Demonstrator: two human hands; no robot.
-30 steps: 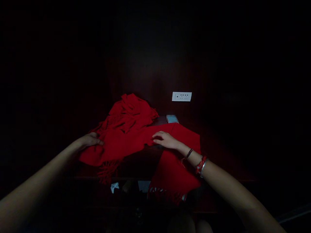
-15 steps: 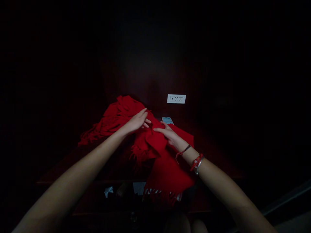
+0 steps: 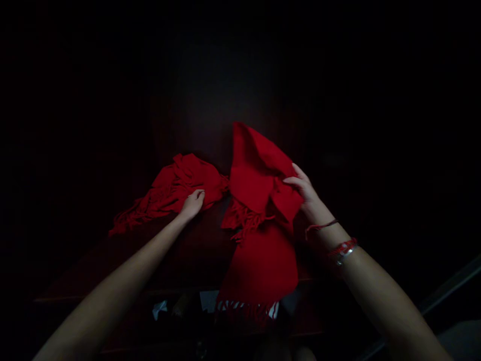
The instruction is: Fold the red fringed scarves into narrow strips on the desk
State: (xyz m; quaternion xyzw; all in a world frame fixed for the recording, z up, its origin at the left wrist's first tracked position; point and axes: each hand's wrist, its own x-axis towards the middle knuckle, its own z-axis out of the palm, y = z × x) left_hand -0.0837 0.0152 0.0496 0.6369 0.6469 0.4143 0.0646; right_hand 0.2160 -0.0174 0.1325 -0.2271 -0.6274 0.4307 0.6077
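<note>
1. Red fringe [image 3: 121, 223] trails out at the far left over the dark wooden table [image 3: 93, 260], the loose end of a crumpled red scarf [image 3: 176, 183] that lies heaped on the tabletop.
2. At the heap's near right edge sits the left hand [image 3: 192, 204], knuckles up and fingers bent onto the cloth. It touches the fabric, but in this dim light I cannot tell whether any is pinched between the fingers.
3. Just right of that heap, and meeting it at a narrow neck of cloth, a folded red scarf [image 3: 252, 173] is lifted off the table. Its upper part stands up in a peak, a tasselled end dangles below the fold, and the long lower part runs toward the camera and hangs over the table's front edge, where its last fringe shows pale flecks.
4. The right hand [image 3: 307, 194] grips this raised scarf on its right side – fingers closed across a gathered flap, thumb hidden behind the cloth.
5. Around the right wrist are a thin cord [image 3: 320, 226] and, nearer the elbow, red and silver bracelets [image 3: 342, 249].
6. Under the table edge, left of the hanging scarf, lie a crumpled white scrap [image 3: 160, 309] and a pale sheet [image 3: 208, 300] – both too dark to identify.
</note>
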